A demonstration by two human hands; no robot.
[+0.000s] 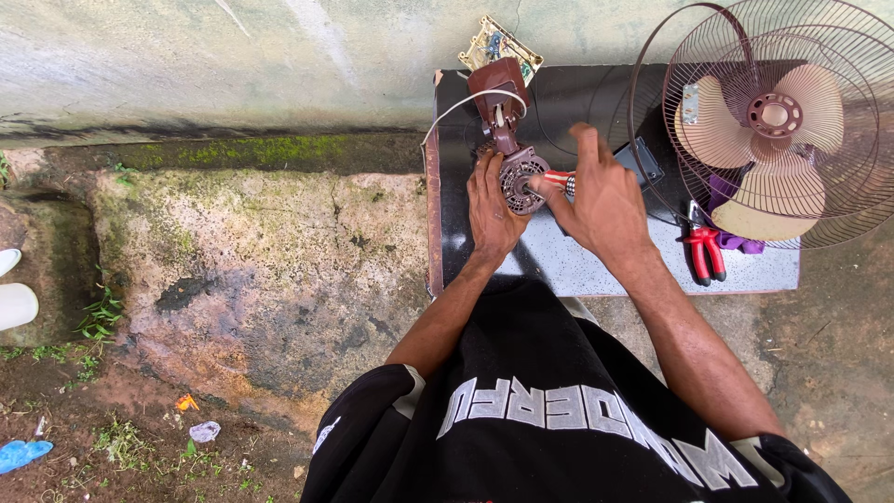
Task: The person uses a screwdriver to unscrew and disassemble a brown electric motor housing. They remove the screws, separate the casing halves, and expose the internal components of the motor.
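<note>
Brown fan motor assembly (510,140) lying on dark speckled tabletop (596,265), shaft end toward the body, finned motor core (518,177) right at the grip. Left hand (491,205) cupped around the core's left side, fingers closed on it, apparently pinning it so it won't spin or slide. Right hand (601,200) wrapped on a red-and-white striped screwdriver handle (559,179), tip aimed into the core's face just beside the left fingertips; forefinger extended along the top, probably for steadying. Both grips clenched, neither released. White wire (466,102) looping off the motor housing, up and left of the grip. Beyond the grip, at the table's far edge against the wall, a small circuit board (500,42), set clear of the work. Right of the screwdriver hand: dark flat object (643,158), part hidden by the hand, kind not clear. Farther right, red-handled pliers (705,247) parked within easy reach, purple cloth (726,219) beside them. Fan guard with beige blades (778,121) resting at the table's right end, well apart from the grip, pulled off the motor. Table butted to the stained wall, mossy concrete slab (261,270) left of it.
</note>
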